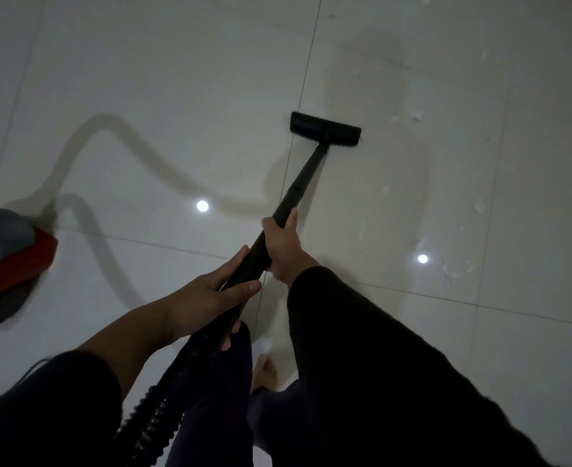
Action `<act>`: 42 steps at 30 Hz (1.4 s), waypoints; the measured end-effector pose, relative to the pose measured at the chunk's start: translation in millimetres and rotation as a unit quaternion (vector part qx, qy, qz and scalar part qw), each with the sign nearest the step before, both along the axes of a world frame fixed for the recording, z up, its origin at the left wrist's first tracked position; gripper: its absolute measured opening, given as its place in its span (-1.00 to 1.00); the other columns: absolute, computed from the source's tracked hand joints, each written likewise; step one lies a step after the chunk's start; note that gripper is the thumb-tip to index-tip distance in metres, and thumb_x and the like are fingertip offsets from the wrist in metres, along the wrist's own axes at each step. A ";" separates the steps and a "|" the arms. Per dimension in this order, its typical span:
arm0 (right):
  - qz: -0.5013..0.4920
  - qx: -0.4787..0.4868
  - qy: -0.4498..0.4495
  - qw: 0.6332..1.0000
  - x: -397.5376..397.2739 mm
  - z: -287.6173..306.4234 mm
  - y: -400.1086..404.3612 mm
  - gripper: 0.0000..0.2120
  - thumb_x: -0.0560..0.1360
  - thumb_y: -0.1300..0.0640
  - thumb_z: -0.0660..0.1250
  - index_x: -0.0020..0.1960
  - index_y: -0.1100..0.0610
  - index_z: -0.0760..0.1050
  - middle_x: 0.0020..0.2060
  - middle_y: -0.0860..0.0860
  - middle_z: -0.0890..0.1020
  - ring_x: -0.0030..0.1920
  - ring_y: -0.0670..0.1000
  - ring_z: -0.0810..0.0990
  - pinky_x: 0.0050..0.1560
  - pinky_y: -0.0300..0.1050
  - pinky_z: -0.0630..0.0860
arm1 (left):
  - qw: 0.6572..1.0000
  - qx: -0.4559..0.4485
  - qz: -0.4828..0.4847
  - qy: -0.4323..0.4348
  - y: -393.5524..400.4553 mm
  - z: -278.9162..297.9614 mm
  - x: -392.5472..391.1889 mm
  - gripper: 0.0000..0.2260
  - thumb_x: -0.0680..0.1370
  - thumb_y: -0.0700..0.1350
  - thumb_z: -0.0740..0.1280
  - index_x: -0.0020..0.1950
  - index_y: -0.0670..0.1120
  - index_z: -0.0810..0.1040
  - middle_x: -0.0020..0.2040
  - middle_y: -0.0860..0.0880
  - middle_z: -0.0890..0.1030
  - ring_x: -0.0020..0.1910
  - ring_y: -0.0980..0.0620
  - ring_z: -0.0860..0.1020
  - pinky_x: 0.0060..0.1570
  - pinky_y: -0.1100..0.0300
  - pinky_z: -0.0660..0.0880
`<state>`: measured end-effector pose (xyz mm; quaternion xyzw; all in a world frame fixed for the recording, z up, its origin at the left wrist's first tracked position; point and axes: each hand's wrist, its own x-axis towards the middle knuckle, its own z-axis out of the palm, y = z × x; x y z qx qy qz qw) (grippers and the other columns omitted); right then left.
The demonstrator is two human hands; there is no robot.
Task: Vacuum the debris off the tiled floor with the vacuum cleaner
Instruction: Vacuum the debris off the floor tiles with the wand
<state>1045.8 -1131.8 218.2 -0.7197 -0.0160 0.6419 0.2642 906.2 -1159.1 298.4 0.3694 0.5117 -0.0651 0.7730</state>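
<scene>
No readable writing. Both hands grip black vac wand (298, 187): left hand (210, 298) near hose (153, 409), right hand (283, 244) higher. Floor head (325, 128) on tiled floor (177, 96), debris (416, 115) just beside; red canister (8, 261) at left

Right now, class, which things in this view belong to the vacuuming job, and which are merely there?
Part of the job:
- floor head
- black wand, gripped by left hand and right hand
- ribbed hose
- red-and-grey vacuum body
- white debris
- tiled floor

Merely there:
- light reflection
- bare foot
</scene>
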 end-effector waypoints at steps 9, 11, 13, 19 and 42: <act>0.002 0.015 0.002 1.000 26.4 -10.2 87.4 -0.28 0.59 0.10 0.16 0.54 -0.22 -0.21 0.13 0.07 0.41 0.03 0.12 0.49 0.00 0.13 0.52 | 1.000 0.028 0.013 0.000 85.5 -4.3 28.0 -0.38 0.55 0.03 0.25 0.49 0.28 -0.01 -0.39 -0.01 0.57 -0.50 0.13 0.56 -0.43 0.25 0.51; 0.012 0.022 -0.003 1.000 38.7 -15.0 110.7 -0.29 0.59 0.09 0.17 0.54 -0.21 -0.20 0.13 0.07 0.42 0.07 0.13 0.49 0.02 0.14 0.52 | 0.999 0.036 0.017 0.001 105.3 -7.7 41.8 -0.39 0.55 0.02 0.24 0.49 0.27 -0.03 -0.36 -0.05 0.56 -0.51 0.13 0.56 -0.42 0.26 0.51; 0.021 0.028 -0.005 0.999 50.3 -17.7 131.7 -0.29 0.60 0.08 0.18 0.54 -0.21 -0.20 0.14 0.07 0.42 0.08 0.13 0.50 0.03 0.13 0.53 | 0.999 0.040 0.030 0.004 124.2 -8.6 54.9 -0.38 0.55 0.02 0.24 0.49 0.27 -0.03 -0.37 -0.04 0.56 -0.51 0.12 0.56 -0.41 0.25 0.52; 0.039 0.032 0.012 0.999 91.2 -16.7 194.7 -0.32 0.62 0.02 0.15 0.54 -0.22 -0.23 0.12 0.02 0.37 0.03 0.09 0.46 -0.02 0.11 0.49 | 0.998 0.021 0.053 0.008 182.3 -5.7 97.0 -0.37 0.55 0.01 0.25 0.49 0.29 -0.03 -0.32 -0.12 0.55 -0.50 0.08 0.56 -0.42 0.22 0.52; 0.040 0.044 -0.009 0.998 167.0 -39.9 424.4 -0.30 0.60 0.04 0.16 0.53 -0.25 -0.22 0.11 0.02 0.43 -0.06 0.04 0.50 -0.18 0.02 0.48 | 0.998 0.019 0.058 -0.007 409.1 -32.5 163.9 -0.31 0.45 0.14 0.26 0.47 0.34 -0.04 -0.41 -0.10 0.57 -0.46 -0.06 0.54 -0.42 0.16 0.53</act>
